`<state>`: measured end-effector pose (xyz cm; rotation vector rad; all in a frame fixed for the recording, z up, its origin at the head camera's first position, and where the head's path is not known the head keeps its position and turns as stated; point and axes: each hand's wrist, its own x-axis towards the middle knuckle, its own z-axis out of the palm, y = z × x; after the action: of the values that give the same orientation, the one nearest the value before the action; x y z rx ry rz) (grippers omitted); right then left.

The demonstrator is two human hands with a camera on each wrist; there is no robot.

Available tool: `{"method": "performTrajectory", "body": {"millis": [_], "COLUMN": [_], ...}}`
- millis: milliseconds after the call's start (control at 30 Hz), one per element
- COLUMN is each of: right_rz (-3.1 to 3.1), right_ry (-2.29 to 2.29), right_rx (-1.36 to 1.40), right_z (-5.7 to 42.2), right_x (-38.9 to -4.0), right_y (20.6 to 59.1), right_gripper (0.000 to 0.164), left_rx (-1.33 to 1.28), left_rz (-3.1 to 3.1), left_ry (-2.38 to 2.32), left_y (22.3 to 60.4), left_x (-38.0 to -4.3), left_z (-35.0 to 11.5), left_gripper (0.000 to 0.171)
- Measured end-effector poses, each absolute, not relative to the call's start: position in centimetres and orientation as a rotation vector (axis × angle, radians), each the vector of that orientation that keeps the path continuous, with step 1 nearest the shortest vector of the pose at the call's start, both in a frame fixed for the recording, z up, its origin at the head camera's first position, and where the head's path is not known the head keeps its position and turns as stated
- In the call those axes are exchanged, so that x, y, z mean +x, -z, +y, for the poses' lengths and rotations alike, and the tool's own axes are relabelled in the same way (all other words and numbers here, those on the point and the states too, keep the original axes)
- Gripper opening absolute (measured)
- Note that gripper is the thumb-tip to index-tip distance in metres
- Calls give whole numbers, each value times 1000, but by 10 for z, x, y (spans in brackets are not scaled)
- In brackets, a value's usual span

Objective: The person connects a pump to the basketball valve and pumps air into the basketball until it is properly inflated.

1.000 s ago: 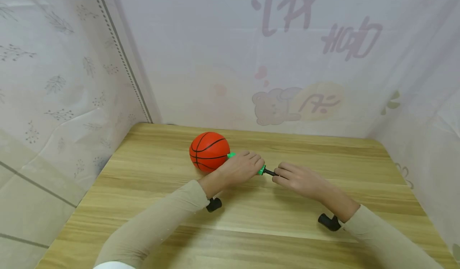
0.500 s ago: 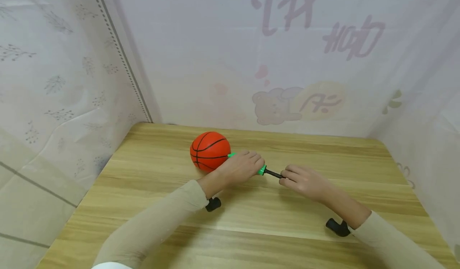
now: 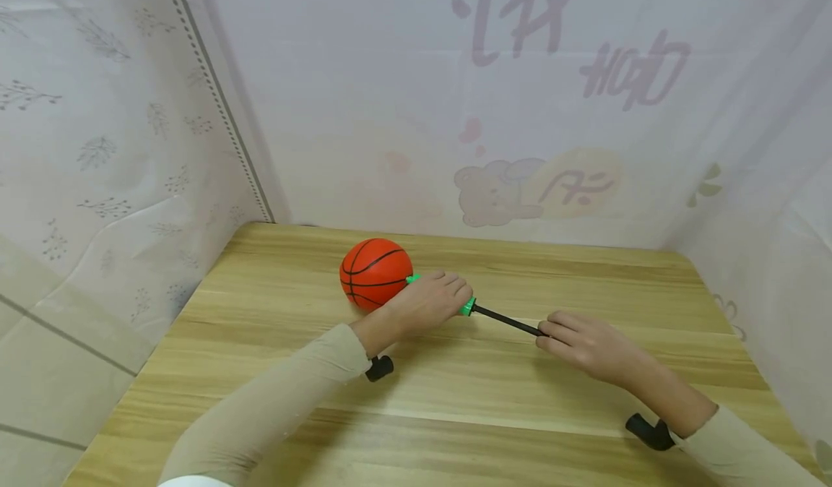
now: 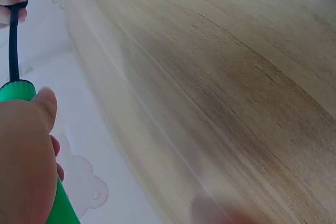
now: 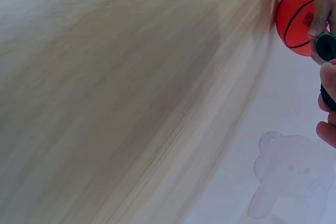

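Note:
An orange-red basketball [image 3: 375, 272] with black lines sits toward the back of the wooden table. Against its right side is the tip of a green hand pump [image 3: 467, 306]. My left hand [image 3: 425, 303] grips the pump's green barrel, which also shows in the left wrist view, with the thumb laid along it. A long stretch of black pump rod [image 3: 507, 321] reaches out of the barrel to the right. At its far end my right hand [image 3: 588, 346] holds the black handle [image 5: 328, 97], mostly covered by the fingers. Whether the tip enters the ball cannot be made out.
Black wrist-camera mounts [image 3: 650, 431] stick out beneath both wrists, over the wooden table [image 3: 455, 444]. A pale printed curtain [image 3: 364, 111] hangs behind the table's back edge and along both sides.
My right hand has moved to the right and toward me, drawing the pump rod further out of the barrel. The left hand and the ball have stayed nearly in place.

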<state>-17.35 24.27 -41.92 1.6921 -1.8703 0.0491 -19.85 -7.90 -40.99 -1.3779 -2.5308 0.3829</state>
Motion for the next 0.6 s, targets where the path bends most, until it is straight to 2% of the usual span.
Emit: {"method": "performTrajectory", "body": {"millis": [600], "right_rz": [-1887], "right_ry": [38], "right_rx": [1710], "right_z": [181], "right_x": [-196], "right_y": [415], "right_gripper": [42], "left_rx": [-1364], "left_rz": [-2491], "left_ry": [-447], "left_y": [409], "left_x": [-198], "left_z": [-70], "left_gripper": [21]}}
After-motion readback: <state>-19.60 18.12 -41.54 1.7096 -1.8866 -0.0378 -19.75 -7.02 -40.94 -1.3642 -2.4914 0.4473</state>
